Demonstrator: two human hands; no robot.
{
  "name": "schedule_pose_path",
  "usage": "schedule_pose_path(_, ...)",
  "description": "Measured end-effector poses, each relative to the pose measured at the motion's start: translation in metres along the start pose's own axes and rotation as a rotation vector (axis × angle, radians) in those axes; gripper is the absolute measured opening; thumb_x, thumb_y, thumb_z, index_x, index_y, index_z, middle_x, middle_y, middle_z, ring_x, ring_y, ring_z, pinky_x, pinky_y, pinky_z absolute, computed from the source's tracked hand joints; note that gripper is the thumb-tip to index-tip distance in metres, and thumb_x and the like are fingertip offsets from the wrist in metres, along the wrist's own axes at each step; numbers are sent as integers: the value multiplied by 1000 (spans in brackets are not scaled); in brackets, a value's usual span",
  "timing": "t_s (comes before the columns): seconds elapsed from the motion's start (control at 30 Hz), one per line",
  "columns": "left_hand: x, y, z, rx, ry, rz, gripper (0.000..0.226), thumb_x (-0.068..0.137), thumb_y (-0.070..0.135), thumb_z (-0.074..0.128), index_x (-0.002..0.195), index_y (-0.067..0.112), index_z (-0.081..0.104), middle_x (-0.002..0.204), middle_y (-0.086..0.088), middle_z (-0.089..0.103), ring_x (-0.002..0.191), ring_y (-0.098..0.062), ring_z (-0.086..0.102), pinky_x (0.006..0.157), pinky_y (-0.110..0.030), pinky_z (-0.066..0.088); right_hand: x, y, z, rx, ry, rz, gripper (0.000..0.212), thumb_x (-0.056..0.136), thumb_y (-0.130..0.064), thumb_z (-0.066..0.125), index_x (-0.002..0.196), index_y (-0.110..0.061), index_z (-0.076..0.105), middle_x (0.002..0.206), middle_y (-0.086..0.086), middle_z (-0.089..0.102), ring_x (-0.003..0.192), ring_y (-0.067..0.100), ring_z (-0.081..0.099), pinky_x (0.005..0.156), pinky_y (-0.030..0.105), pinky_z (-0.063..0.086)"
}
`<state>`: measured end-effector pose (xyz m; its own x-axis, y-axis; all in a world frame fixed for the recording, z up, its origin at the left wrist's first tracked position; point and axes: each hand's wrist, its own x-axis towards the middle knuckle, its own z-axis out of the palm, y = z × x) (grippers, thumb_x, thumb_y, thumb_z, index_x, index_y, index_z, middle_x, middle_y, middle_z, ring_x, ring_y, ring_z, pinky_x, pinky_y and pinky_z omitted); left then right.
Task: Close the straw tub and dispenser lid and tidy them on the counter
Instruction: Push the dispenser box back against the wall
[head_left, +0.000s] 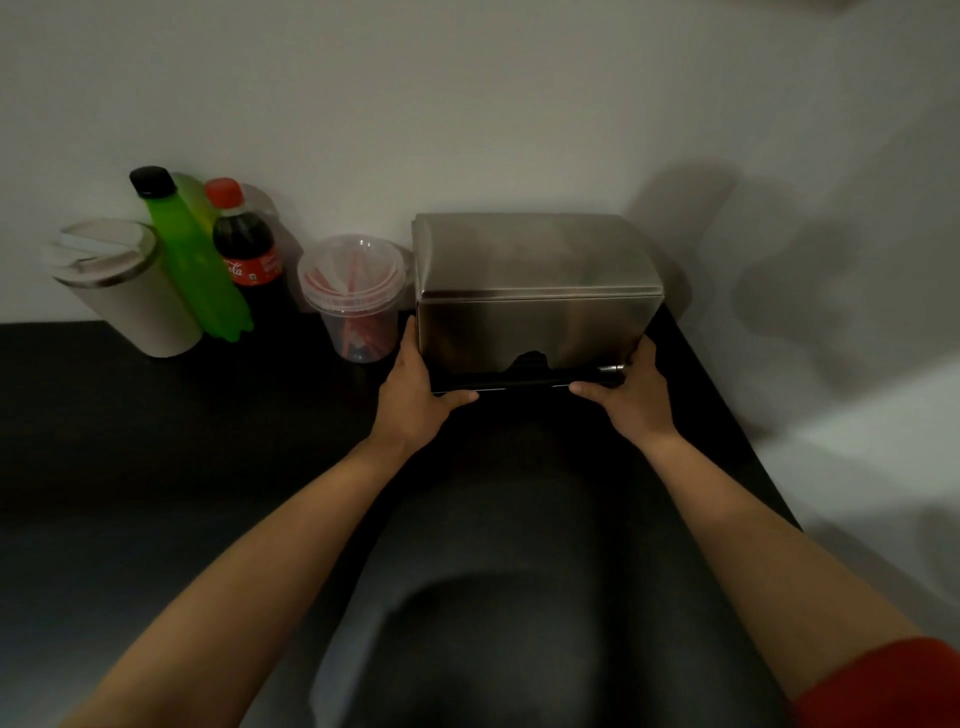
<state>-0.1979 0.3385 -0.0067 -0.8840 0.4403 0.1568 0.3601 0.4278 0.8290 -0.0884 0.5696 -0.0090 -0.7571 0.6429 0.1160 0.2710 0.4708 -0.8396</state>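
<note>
A stainless steel straw dispenser (535, 291) stands on the black counter (156, 441) against the wall, its lid down. My left hand (415, 395) grips its lower left corner and my right hand (628, 395) grips its lower right corner, thumbs along the black front tray. Just left of the dispenser stands a clear plastic straw tub (353, 296) with its clear lid on and red and white straws inside.
At the back left stand a Coca-Cola bottle (247, 249), a green drink bottle (192, 249) and a beige tumbler with a lid (124, 291). The counter ends a little right of the dispenser. A white wall (467, 104) runs behind everything.
</note>
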Motion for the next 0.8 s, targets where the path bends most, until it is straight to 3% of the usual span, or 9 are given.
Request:
schedule_pose_path(0.07, 1, -1, 0, 1, -7, -2, 110, 65, 21, 85, 148, 10, 14, 145, -8, 42, 134, -24, 40, 109, -44, 36, 0, -1, 0, -5, 3, 5, 98, 63, -19, 84, 141, -10, 25, 139, 9, 48, 127, 25, 46, 103, 34, 39)
schedule_pose_path(0.2, 1, -3, 0, -7, 0, 3, 111, 64, 21, 85, 148, 11, 14, 144, -7, 44, 132, -24, 41, 108, -41, 37, -1, -2, 0, -2, 21, 9, 96, 63, -15, 84, 140, -9, 27, 138, 10, 50, 126, 26, 47, 98, 27, 37)
schedule_pose_path(0.4, -1, -4, 0, 21, -5, 22, 111, 66, 26, 84, 149, 10, 12, 145, -9, 42, 133, -25, 41, 108, -42, 37, 1, -5, -1, -45, 45, 39, 91, 60, -17, 86, 134, -7, 33, 135, 12, 51, 124, 29, 48, 95, 27, 37)
schedule_pose_path(0.67, -1, -2, -5, 14, -9, 30, 110, 63, 25, 86, 148, 14, 16, 145, -6, 43, 133, -23, 40, 109, -45, 36, -8, -11, -2, -67, 46, 79, 89, 62, -24, 85, 135, -12, 36, 133, 10, 54, 123, 27, 51, 101, 40, 43)
schedule_pose_path(0.8, -6, -2, -11, 55, 16, 22, 101, 66, 29, 84, 146, 14, 26, 141, -7, 48, 129, -24, 45, 106, -44, 40, -16, -16, -5, -91, 41, 105, 92, 61, -27, 85, 137, -14, 36, 132, 7, 54, 122, 25, 51, 101, 38, 43)
